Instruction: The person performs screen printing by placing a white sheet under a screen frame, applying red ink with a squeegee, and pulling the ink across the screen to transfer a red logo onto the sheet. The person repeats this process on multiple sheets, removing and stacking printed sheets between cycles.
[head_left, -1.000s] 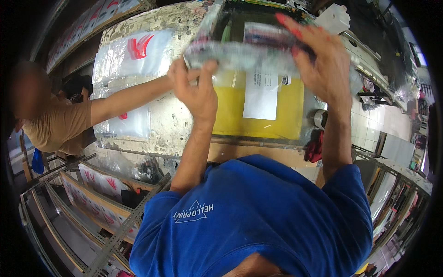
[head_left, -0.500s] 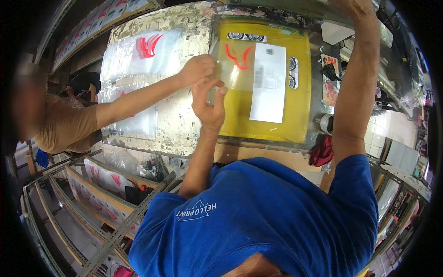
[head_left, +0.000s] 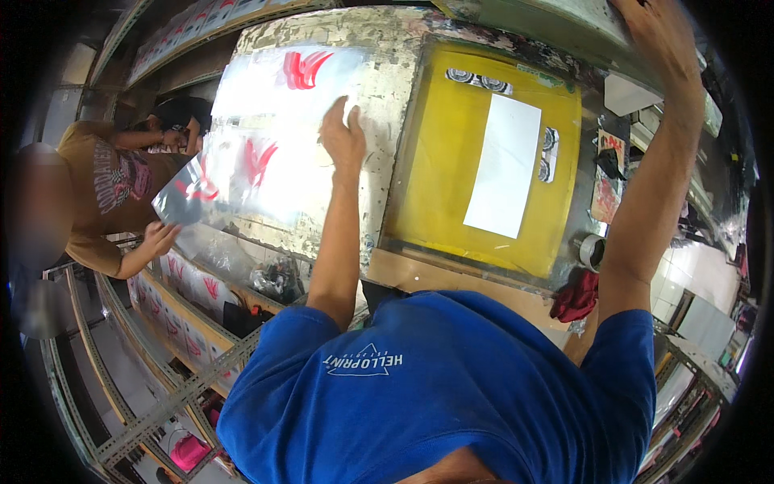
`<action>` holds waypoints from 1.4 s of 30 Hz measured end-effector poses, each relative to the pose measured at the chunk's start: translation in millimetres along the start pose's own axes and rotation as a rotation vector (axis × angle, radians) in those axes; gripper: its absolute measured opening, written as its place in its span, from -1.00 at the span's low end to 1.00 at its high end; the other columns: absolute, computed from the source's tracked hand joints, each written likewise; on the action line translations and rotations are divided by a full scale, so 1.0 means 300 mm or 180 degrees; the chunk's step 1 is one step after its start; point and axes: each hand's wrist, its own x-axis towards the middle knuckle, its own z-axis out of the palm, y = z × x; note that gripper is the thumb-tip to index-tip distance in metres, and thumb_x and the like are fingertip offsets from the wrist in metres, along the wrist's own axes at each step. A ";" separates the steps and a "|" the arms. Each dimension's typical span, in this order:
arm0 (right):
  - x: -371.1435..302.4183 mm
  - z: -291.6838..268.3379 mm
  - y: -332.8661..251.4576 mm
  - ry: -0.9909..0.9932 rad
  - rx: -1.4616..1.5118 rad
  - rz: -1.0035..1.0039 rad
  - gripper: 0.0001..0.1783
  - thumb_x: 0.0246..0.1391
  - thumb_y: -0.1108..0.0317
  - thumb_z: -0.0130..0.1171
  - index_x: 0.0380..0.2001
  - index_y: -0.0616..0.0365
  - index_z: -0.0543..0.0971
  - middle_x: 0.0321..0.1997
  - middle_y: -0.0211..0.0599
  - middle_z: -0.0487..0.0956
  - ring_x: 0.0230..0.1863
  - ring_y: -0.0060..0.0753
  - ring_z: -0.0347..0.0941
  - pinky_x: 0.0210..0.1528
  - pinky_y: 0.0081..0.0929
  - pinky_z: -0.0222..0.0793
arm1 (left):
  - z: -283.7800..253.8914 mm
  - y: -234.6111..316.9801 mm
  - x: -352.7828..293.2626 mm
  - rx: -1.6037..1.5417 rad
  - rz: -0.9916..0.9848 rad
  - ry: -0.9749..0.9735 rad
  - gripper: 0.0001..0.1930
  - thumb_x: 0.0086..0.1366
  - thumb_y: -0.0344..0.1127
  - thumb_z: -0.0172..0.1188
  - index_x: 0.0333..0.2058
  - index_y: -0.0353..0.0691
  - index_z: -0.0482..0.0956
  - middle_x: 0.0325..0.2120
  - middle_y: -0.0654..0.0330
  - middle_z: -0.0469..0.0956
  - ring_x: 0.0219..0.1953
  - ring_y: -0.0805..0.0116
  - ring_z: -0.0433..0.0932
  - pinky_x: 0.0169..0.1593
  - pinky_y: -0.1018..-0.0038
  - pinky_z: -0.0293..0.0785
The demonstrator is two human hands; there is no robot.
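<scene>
My left hand [head_left: 343, 139] is open, fingers spread, above the pale, paint-flaked table [head_left: 391, 105] beside clear plastic sheets with red curved prints [head_left: 305, 70]. Nothing shows in its fingers. At the upper right, my right hand [head_left: 663, 39] is closed on the edge of a raised greenish-grey frame [head_left: 548, 24]; its fingertips are partly cut off by the picture's edge. Between my arms lies a yellow board [head_left: 435, 177] bearing a blank white paper strip [head_left: 504, 165] and two small strips with round black pictures [head_left: 478, 81]. A co-worker's hand [head_left: 161, 238] holds a clear, red-marked sheet [head_left: 189, 194].
A co-worker in a brown shirt [head_left: 89, 161] stands at the table's left end, with another person [head_left: 181, 121] behind. Metal racks [head_left: 161, 411] holding printed sheets stand at lower left. A red cloth [head_left: 576, 297] and a round tin [head_left: 592, 252] are right of the board.
The red-marked clear sheet has left the yellow board and is now with the co-worker at the left. My left hand has opened and moved left, off the board's edge. My right hand stays up.
</scene>
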 end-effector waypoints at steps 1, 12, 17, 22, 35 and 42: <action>0.000 -0.001 0.001 0.0064 -0.0088 -0.0063 -0.46 -0.17 0.29 -0.01 -0.08 0.25 0.67 -0.06 0.02 0.67 -0.07 -0.05 0.55 0.09 -0.26 0.43 | 0.013 -0.064 0.030 0.0491 0.0055 0.0056 -0.67 0.28 -0.34 0.21 0.01 -0.26 0.59 0.02 -0.06 0.57 0.08 -0.08 0.48 0.11 0.14 0.39; 0.013 -0.040 -0.022 -0.0219 0.0659 0.0128 -0.48 -0.18 0.39 -0.01 -0.11 0.28 0.68 -0.24 -0.05 0.71 -0.33 -0.23 0.56 -0.15 -0.39 0.50 | 0.007 -0.205 0.047 0.0513 -0.0100 -0.0060 -0.92 0.05 -0.33 0.37 -0.43 -0.12 0.73 -0.20 0.18 0.66 -0.10 0.11 0.57 0.00 0.17 0.43; 0.031 -0.064 0.010 -0.0593 0.0626 0.0300 -0.49 -0.16 0.38 -0.02 -0.10 0.28 0.68 -0.22 -0.04 0.71 -0.29 -0.20 0.58 -0.12 -0.39 0.51 | -0.031 0.089 -0.039 -0.0687 0.0599 -0.1056 -0.82 0.03 -0.27 0.42 -0.35 -0.14 0.73 -0.11 0.13 0.64 0.02 0.10 0.54 0.13 0.20 0.35; 0.020 0.016 0.035 0.0055 0.0373 -0.0052 -0.51 -0.13 0.34 0.00 -0.12 0.29 0.68 -0.20 -0.01 0.70 -0.25 -0.12 0.60 -0.08 -0.35 0.50 | 0.057 0.241 -0.145 0.0251 0.1462 -0.1771 -0.62 0.16 -0.08 0.33 -0.06 -0.03 0.66 0.19 0.12 0.40 0.25 0.03 0.31 0.19 0.03 0.22; 0.046 0.007 0.059 -0.0230 0.0595 0.0258 -0.55 -0.07 0.26 0.06 -0.13 0.23 0.69 -0.23 0.08 0.68 -0.25 -0.03 0.59 -0.12 -0.27 0.49 | 0.266 0.367 -0.315 0.0028 0.1444 -0.2036 -0.51 0.07 -0.09 0.42 0.03 0.11 0.60 0.20 0.25 0.31 0.24 0.05 0.21 0.16 -0.02 0.11; 0.033 -0.070 0.019 -0.0652 0.1036 0.0368 -0.53 -0.07 0.26 0.05 -0.13 0.25 0.69 -0.26 0.05 0.69 -0.28 -0.07 0.59 -0.19 -0.30 0.48 | 0.274 0.377 -0.329 -0.0070 0.1482 -0.2116 -0.50 0.08 -0.07 0.40 0.03 0.07 0.59 0.21 0.23 0.30 0.24 0.06 0.20 0.17 -0.05 0.09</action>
